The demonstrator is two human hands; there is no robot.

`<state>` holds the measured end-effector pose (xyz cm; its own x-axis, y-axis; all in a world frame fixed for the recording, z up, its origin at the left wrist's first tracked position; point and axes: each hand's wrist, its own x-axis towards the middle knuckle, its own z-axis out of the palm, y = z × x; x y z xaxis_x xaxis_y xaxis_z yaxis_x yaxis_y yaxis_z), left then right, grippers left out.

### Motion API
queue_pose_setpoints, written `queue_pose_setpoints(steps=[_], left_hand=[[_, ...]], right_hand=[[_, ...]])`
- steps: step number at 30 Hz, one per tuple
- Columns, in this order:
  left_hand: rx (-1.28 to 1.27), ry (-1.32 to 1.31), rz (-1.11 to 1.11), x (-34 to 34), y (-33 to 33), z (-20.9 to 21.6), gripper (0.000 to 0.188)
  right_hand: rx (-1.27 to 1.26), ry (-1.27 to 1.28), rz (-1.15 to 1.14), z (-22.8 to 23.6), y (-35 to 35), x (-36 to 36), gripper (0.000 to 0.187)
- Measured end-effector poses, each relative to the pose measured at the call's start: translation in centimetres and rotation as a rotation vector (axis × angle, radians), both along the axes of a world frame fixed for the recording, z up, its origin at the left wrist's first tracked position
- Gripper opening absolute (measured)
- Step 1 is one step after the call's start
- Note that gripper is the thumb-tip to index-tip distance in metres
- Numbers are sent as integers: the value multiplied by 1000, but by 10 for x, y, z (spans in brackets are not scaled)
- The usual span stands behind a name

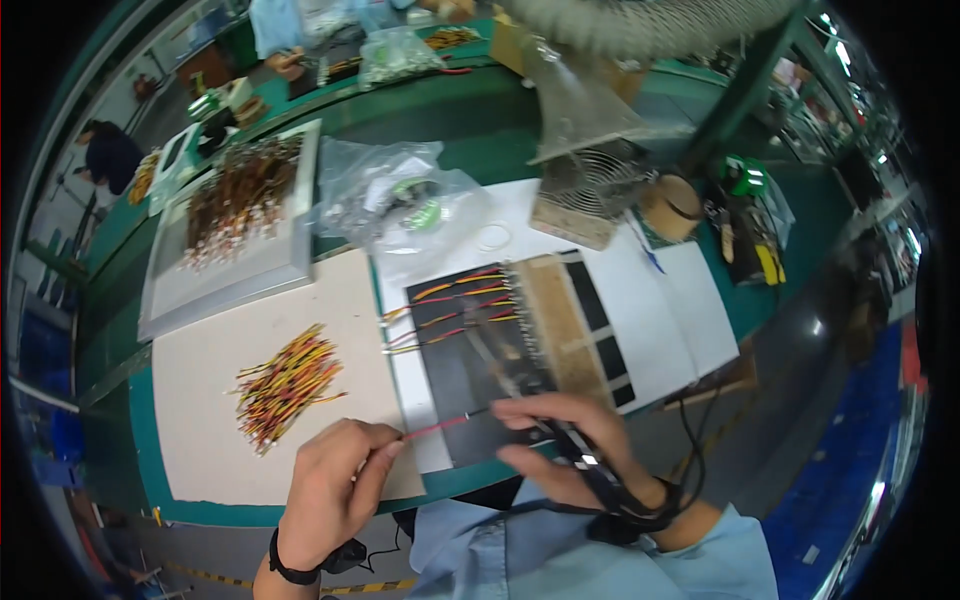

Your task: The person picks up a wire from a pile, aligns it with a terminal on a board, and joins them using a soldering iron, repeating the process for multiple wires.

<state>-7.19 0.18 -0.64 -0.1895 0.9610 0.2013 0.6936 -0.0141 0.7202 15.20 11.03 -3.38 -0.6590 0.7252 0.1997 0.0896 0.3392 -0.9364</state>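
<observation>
My left hand (340, 480) is closed in a pinch on a thin red wire (437, 429), whose free end points right over the black board (460, 365). My right hand (570, 445) is wrapped round a long dark tool (515, 375); motion blurs it, and its exact kind cannot be made out. This tool slants up and left over the board. Several red, yellow and black wires (465, 290) lie across the board, their right ends at a row of small metal clips (527, 315) beside a brown wooden strip (565, 320).
Left of the board, a bundle of coloured wires (290, 385) lies on a beige sheet (200, 440). Behind it stands a tray (225, 295) of brown wires. Clear plastic bags (395, 200), a small fan (590, 185), a tape roll (670, 208) and a ribbed duct (650, 25) are farther back.
</observation>
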Motion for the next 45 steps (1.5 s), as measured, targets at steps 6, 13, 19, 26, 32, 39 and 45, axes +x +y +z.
queue_pose_setpoints(steps=[6,13,19,26,32,39,45], left_hand=[[-112,-55,-142,12,7,-13,4],[-223,-174,-233,32,22,-2,9],[-300,-478,-247,52,42,-16,11],[-414,-863,-108,61,40,-19,8],[-512,-1025,-38,64,36,-19,6],[-493,-862,-142,73,18,-22,7],[-370,-773,-191,79,8,-28,9]], right_hand=[[3,162,-75,-20,-7,-7,32],[75,241,-85,-23,0,-1,34],[33,251,-86,-25,7,10,33],[-161,171,-81,-26,12,22,20],[75,89,-31,-24,11,30,19],[321,160,-25,-28,4,32,39],[62,124,-14,-23,-6,34,33]])
